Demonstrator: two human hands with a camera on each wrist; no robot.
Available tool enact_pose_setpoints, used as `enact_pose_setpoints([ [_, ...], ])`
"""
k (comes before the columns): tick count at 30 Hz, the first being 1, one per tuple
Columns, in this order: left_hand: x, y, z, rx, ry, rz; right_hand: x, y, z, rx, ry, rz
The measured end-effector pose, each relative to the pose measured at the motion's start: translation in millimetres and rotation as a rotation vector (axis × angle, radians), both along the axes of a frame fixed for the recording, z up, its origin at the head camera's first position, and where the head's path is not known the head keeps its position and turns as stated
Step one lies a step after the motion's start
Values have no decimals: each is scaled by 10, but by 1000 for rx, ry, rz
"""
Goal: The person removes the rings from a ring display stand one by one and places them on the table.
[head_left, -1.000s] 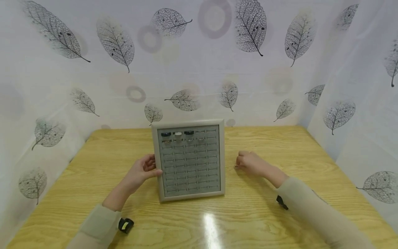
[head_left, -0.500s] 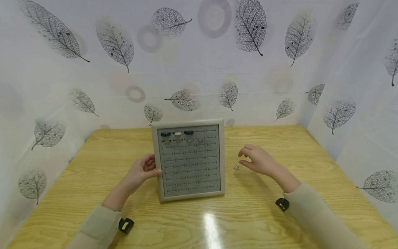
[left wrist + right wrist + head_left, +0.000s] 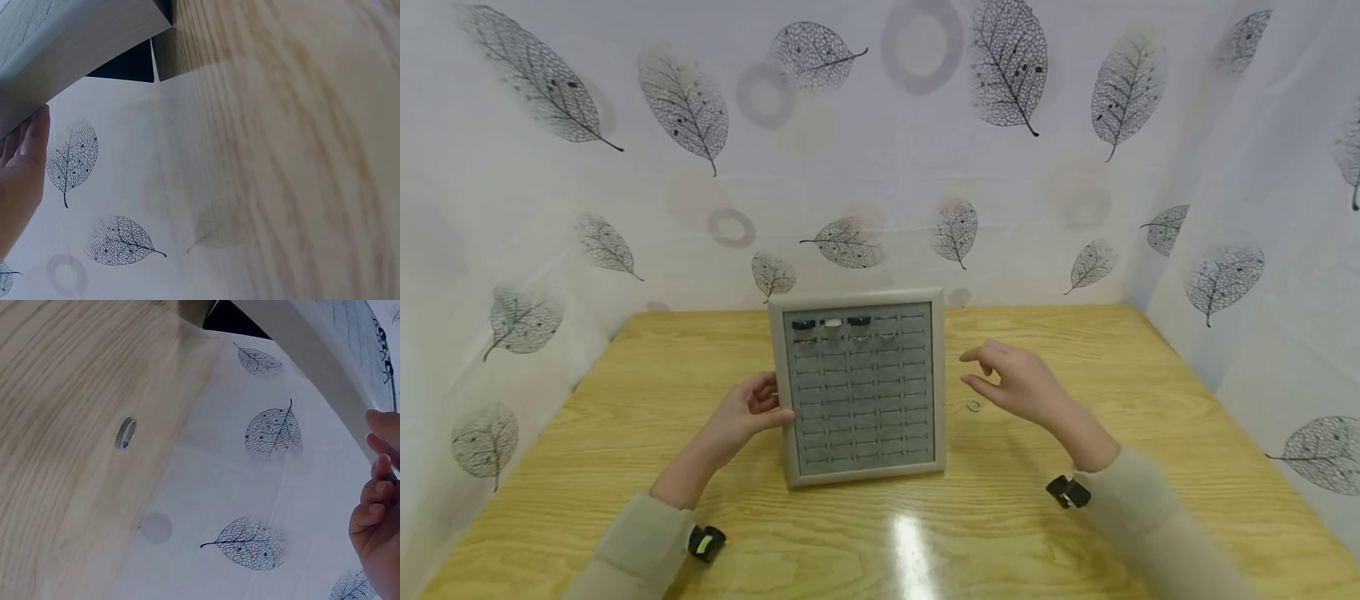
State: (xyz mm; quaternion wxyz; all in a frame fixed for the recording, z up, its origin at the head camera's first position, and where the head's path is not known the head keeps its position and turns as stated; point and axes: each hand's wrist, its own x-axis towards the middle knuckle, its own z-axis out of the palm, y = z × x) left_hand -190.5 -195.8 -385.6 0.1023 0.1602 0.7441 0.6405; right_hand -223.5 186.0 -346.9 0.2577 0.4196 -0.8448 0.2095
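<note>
A ring display board (image 3: pixel 938 383) with a pale frame and grey slotted padding stands leaning on the table. In its top row sit two dark rings and a white ring (image 3: pixel 832 322); thinner rings (image 3: pixel 888 336) occupy the second row. My left hand (image 3: pixel 747 414) grips the board's left edge, thumb on the front and fingers behind. A silver ring (image 3: pixel 119 439) lies on the wood, right of the board. Above and beside this ring, my right hand (image 3: pixel 1022 382) hovers with thumb and fingers spread apart, nothing visible between them.
The wooden table (image 3: pixel 880 533) runs back to a white leaf-print curtain (image 3: pixel 880 183). Black devices hang at both cuffs, one by the left wrist (image 3: pixel 706 543) and one by the right (image 3: pixel 1067 492). In the left wrist view, a dark support (image 3: pixel 128 65) shows behind the board.
My right hand has come off the silver ring, leaving it on the table, then risen and shifted left toward the board with fingers spreading. The left hand keeps its grip.
</note>
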Motion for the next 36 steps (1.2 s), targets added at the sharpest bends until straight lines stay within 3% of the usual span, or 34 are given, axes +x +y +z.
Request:
enact_pose_setpoints([
  [6, 1, -8, 0, 10, -7, -6, -6, -172, 61, -67, 82, 96],
  [16, 11, -1, 25, 25, 2, -15, -53, -456, 182, -164, 150, 146],
  [27, 10, -1, 29, 12, -3, -16, -141, -710, 218, -204, 195, 132],
  [36, 11, -3, 28, 12, -11, -15, -134, -875, 253, -171, 246, 80],
])
